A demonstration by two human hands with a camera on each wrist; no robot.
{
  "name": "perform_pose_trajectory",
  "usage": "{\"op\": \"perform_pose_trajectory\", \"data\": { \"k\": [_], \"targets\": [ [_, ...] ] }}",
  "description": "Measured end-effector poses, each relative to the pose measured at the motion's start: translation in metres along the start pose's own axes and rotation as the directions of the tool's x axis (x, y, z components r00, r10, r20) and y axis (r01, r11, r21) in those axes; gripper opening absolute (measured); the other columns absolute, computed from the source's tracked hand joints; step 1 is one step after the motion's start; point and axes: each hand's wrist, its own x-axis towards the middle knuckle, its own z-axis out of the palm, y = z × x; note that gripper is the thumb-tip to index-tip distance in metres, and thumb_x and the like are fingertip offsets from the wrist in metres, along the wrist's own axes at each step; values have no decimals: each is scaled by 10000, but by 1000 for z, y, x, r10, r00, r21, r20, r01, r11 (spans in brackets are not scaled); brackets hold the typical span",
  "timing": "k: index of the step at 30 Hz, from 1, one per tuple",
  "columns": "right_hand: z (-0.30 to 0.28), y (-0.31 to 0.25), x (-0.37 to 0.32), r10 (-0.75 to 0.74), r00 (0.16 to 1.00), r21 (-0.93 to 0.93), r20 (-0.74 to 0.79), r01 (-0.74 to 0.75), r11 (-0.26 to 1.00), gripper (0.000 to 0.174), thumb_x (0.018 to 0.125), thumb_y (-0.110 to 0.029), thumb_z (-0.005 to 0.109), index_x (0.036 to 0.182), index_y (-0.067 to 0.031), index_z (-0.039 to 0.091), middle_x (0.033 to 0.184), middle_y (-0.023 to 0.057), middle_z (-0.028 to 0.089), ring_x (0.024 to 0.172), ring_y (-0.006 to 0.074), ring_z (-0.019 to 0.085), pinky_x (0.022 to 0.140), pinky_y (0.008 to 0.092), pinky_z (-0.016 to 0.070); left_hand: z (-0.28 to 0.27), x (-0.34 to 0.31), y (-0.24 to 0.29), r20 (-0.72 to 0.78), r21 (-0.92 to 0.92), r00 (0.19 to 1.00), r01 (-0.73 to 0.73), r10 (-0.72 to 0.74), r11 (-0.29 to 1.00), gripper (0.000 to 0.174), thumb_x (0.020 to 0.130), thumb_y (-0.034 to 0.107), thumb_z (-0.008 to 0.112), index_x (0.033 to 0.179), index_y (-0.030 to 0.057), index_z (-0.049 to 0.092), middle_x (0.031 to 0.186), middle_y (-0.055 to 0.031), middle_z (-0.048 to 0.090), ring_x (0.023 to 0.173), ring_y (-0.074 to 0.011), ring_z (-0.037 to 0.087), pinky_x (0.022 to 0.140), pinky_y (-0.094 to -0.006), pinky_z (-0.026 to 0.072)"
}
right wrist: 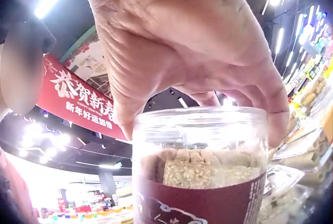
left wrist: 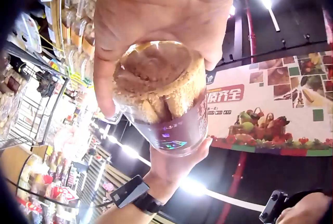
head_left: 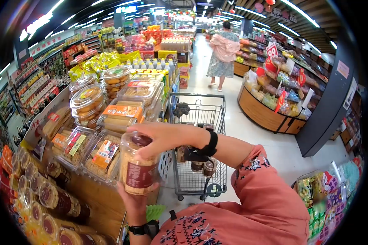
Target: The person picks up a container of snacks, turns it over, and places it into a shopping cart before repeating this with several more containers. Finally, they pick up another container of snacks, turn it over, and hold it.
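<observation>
Pink embroidered sleeve (head_left: 270, 200) in the foreground, a person stood at a supermarket snack display holding a clear plastic jar (head_left: 138, 169) upright in both hands, just in front of the shelf edge. The right hand (head_left: 163, 139) came over the top, fingers curled down round the lid. The left hand (head_left: 135, 196) cupped the base from underneath, thumb and fingers wrapped a little way up the sides. The jar, banded with a dark red label, was packed with pale, grainy snack pieces that showed through the bottom and above the label.

Just beside it, on the person's left, clear tubs (head_left: 110, 110) of biscuits and pastries were stacked on the sloping display, with rows of similar red-labelled jars (head_left: 49, 196) lower down. A wire shopping trolley (head_left: 200, 122) stood behind the hands, a few dark-lidded jars inside it. Well down the aisle, a shopper (head_left: 224, 53) in a pink top faced away, near a round wooden stand (head_left: 265, 114) of packaged goods.
</observation>
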Motion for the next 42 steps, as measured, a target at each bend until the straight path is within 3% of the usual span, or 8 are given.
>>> {"op": "perform_pose_trajectory", "data": {
  "k": [3,6,10,12,18,27,33,42],
  "targets": [
    [15,-13,23,-68,998,-7,8,68,998,858,887,-580,712,1470,0,465,1375,249,558,1285,323,555,1070,397,456,2,-19,16,-64,5,993,-96,96,995,777,1005,731,324,1516,154,426,1394,-121,605,1146,-299,671,760,-494,641],
    [30,-22,47,-196,980,-44,48,198,979,815,920,-591,684,1468,-25,479,1375,215,565,1299,300,548,1087,383,447,-19,-30,25,-110,-129,984,-151,138,980,798,998,722,371,1562,157,372,1449,-184,558,1189,-446,634,772,-547,657],
    [49,-43,63,-131,990,206,55,117,972,671,1017,-575,568,1428,-45,535,1346,133,584,1248,250,563,1063,396,454,-37,-50,37,-16,-315,991,-130,131,940,777,995,685,444,1590,197,333,1548,-222,436,1293,-578,502,803,-646,634],
    [53,-41,81,-289,953,-6,90,291,957,628,1063,-572,477,1413,-60,574,1377,113,587,1251,231,562,1051,395,459,-44,-59,39,8,-376,990,-127,140,918,791,994,680,454,1590,176,330,1564,-230,408,1312,-585,478,819,-643,630],
    [79,-65,84,-132,982,390,138,68,918,671,1084,-597,384,1422,-56,593,1393,101,602,1270,202,561,1006,356,487,-57,-79,48,-8,-433,990,-130,141,892,840,991,697,450,1594,130,311,1541,-244,428,1340,-550,466,828,-576,642],
    [100,-54,120,-210,976,340,58,178,923,673,1054,-605,461,1398,-47,613,1234,112,672,1038,177,647,800,314,544,-80,-75,59,45,-495,988,-107,148,862,905,969,699,478,1588,65,297,1496,-331,418,1343,-518,469,880,-593,626],
    [96,-58,133,-214,958,325,190,144,935,686,1015,-624,538,1389,-53,608,1196,85,667,1010,165,644,800,304,534,-75,-69,67,29,-517,988,-112,148,848,868,981,692,468,1585,88,311,1505,-299,425,1364,-520,444,886,-592,626],
    [98,-58,146,-192,978,168,86,175,970,722,962,-656,605,1380,-68,603,1196,76,672,1096,185,643,894,333,505,-69,-65,83,15,-474,991,-110,133,873,842,993,678,461,1583,94,321,1524,-292,411,1402,-550,389,902,-593,624]
  ]
}}
